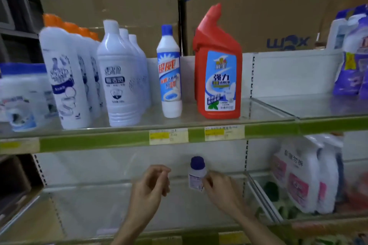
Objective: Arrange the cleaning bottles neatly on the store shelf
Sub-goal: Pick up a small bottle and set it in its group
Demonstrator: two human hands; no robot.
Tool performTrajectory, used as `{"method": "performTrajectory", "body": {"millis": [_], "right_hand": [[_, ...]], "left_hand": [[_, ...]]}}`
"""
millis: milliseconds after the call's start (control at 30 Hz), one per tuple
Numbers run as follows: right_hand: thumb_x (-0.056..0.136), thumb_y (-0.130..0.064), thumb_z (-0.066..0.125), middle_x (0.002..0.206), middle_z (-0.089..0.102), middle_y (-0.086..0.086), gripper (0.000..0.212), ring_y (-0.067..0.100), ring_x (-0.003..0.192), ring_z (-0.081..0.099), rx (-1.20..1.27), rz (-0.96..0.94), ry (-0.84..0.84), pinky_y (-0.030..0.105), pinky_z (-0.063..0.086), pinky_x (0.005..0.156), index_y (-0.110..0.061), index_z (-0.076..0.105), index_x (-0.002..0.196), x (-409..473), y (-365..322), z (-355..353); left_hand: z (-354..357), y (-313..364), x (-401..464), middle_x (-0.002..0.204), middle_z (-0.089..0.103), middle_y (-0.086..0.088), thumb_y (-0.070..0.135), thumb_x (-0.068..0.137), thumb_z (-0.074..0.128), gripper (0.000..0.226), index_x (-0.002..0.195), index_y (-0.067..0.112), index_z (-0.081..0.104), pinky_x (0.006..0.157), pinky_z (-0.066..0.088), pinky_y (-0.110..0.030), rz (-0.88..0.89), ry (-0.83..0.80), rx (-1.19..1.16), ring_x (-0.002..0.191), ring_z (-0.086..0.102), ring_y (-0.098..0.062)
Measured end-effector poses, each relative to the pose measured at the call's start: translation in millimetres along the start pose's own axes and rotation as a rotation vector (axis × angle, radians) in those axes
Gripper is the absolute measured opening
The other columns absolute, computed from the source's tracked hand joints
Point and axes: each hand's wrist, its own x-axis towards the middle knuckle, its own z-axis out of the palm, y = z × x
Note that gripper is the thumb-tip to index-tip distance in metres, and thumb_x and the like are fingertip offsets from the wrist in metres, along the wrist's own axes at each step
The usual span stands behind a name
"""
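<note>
Bottles are the job, and nearest is a small bottle [197,175] with a dark blue cap, upright in the lower shelf [139,205] bay, pinched at its side by the right hand [221,189]. Just left of it, the left hand [149,185] hovers with fingers loosely curled, holding nothing. Above the small bottle, on the upper shelf [268,111], stand a red bottle [218,65], a slim white bottle [170,73] left of it, then rows of white bottles [121,77].

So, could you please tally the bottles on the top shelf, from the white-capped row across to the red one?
White-capped bottles: 3
Blue-capped bottle: 1
Red bottle: 1
Total: 5
</note>
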Motion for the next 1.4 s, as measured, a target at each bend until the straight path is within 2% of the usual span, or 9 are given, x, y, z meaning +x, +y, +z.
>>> {"method": "performTrajectory", "body": {"millis": [100,200,367,533,700,867,1067,1300,1400], "right_hand": [[0.102,-0.037,0.049,0.112,0.062,0.003,0.022,0.022,0.101,0.063,0.088,0.037,0.035,0.035,0.052,0.078,-0.021,0.060,0.112,35,14,23],[0.099,-0.041,0.055,0.144,0.047,0.010,0.051,0.031,0.127,0.049,0.217,0.104,-0.004,0.042,0.047,0.101,-0.021,0.044,0.145,68,19,38],[0.099,-0.040,0.059,0.156,0.039,0.009,0.068,0.027,0.140,0.041,0.330,0.093,-0.184,0.034,0.035,0.115,-0.024,0.028,0.157,92,21,58],[0.095,-0.034,0.067,0.142,0.055,0.010,0.060,0.025,0.126,0.054,0.360,0.054,-0.115,0.035,0.045,0.107,-0.016,0.044,0.147,84,16,60],[0.080,-0.056,0.071,0.122,0.062,-0.004,0.055,0.017,0.108,0.062,0.487,0.030,0.073,0.040,0.053,0.096,-0.034,0.057,0.128,61,-10,34],[0.072,-0.071,0.064,0.108,0.063,-0.012,0.044,0.007,0.098,0.062,0.622,0.012,0.092,0.036,0.054,0.092,-0.038,0.063,0.103,30,-34,11],[0.089,-0.050,0.068,0.101,0.068,-0.010,0.029,0.003,0.093,0.064,0.699,-0.159,0.085,0.021,0.053,0.082,-0.027,0.063,0.106,-14,-49,-10],[0.090,-0.044,0.063,0.112,0.073,0.004,0.030,0.023,0.106,0.070,0.954,-0.276,0.012,0.042,0.057,0.095,-0.028,0.066,0.116,-33,-103,-98],[0.092,-0.032,0.064,0.109,0.075,0.014,0.028,0.034,0.102,0.072,1.143,-0.248,-0.071,0.049,0.056,0.093,-0.015,0.067,0.113,-18,-130,-150]], "left_hand": [[16,-57,-18,0.062,0.067,-0.008,0.004,0.096,0.059,0.018,0.089,0.016,0.070,0.055,0.052,-0.037,-0.095,-0.063,0.061,0.053,0.062,-0.018],[31,-99,-29,0.059,0.068,-0.004,0.004,0.096,0.060,0.019,0.086,0.016,0.069,0.054,0.052,-0.036,-0.188,-0.090,0.099,0.052,0.062,-0.015],[47,-137,-31,0.059,0.068,-0.001,0.003,0.095,0.061,0.020,0.084,0.017,0.070,0.056,0.053,-0.030,-0.243,-0.121,0.143,0.052,0.062,-0.011],[58,-148,-18,0.099,0.066,0.000,0.021,0.089,0.072,0.020,0.104,0.028,0.059,0.068,0.058,-0.033,-0.294,-0.163,0.200,0.078,0.067,-0.013],[68,-129,-10,0.132,0.046,0.007,0.038,0.080,0.081,0.078,0.138,0.036,0.030,0.074,0.051,-0.018,-0.362,-0.215,0.067,0.109,0.057,-0.012],[70,-108,-34,0.119,0.063,0.016,0.044,0.068,0.082,0.067,0.123,0.045,0.043,0.076,0.055,-0.017,-0.214,-0.170,-0.155,0.101,0.066,0.003],[58,-91,-67,0.116,0.072,0.007,0.053,0.068,0.078,0.072,0.131,0.034,0.050,0.088,0.057,-0.031,-0.190,-0.213,-0.220,0.104,0.071,-0.014],[37,-5,-70,0.103,0.075,-0.022,0.063,0.079,0.068,0.079,0.125,0.000,0.055,0.080,0.058,-0.038,-0.097,-0.237,-0.421,0.084,0.075,-0.039],[29,47,-51,0.091,0.075,-0.021,0.076,0.073,0.065,0.074,0.110,0.012,0.070,0.078,0.057,-0.054,-0.092,-0.207,-0.525,0.071,0.072,-0.042]]}}
